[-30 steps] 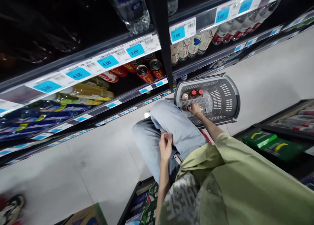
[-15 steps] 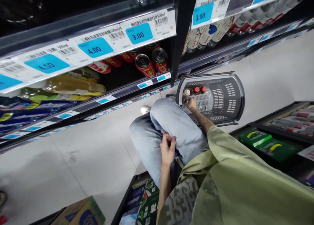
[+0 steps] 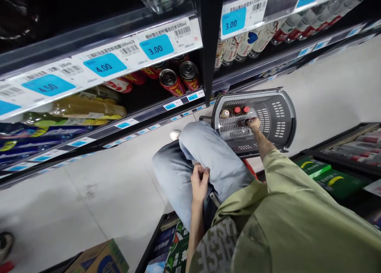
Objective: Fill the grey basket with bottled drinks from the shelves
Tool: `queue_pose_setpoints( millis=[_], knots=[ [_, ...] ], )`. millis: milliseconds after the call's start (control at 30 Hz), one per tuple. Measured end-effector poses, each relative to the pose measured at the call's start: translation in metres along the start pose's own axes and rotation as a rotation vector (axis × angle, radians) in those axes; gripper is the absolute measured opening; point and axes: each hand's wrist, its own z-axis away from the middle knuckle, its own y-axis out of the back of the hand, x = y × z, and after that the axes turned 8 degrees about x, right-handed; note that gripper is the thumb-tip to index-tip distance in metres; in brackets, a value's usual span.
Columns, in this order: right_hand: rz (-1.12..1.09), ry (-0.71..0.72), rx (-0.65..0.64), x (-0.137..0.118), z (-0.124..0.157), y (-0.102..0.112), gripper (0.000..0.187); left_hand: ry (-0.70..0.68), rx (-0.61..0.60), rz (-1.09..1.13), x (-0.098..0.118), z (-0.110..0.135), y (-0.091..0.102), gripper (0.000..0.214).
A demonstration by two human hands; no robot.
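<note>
Your right fingers (image 3: pixel 251 124) grip a dark bottle (image 3: pixel 242 122), apparently arranging the basket (image 3: pixel 286 118); next calls for steady placement. Left fingers (image 3: pixel 196 173) curl, contents unclear.

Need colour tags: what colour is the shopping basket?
The shopping basket is dark grey; the head view shows it best.

The basket (image 3: pixel 288 122) is gray and long, with an open top and lots of little slots in its sides and bottom. Inside the basket, along its far side, two bottles (image 3: pixel 241 110) have round red caps facing up. Another bottle (image 3: pixel 225 113) is beside them, nearer the basket's left end; its cap is pale (with a reddish spot on top). A dark thing (image 3: pixel 242 122) is being held near the basket's middle, but its shape is too hidden to tell.
</note>
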Motion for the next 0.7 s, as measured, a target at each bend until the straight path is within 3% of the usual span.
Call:
queue_pose_setpoints(
  millis=[167,333,567,700],
  knots=[
    [-0.045,-0.042,0.075,0.005,-0.040,0.019,0.024,0.007,-0.001,0.058,-0.004,-0.007,-0.001,0.037],
    [-0.086,0.013,0.094,-0.006,-0.066,0.017,0.032,0.035,-0.011,0.055,-0.004,-0.011,0.000,0.039],
    [-0.120,0.100,0.104,-0.022,-0.077,-0.004,0.036,0.091,-0.035,0.070,-0.007,-0.013,-0.001,0.038],
    [-0.132,0.122,0.084,-0.018,-0.074,-0.002,0.039,0.086,-0.037,0.069,-0.004,-0.013,-0.002,0.037]
  ],
)
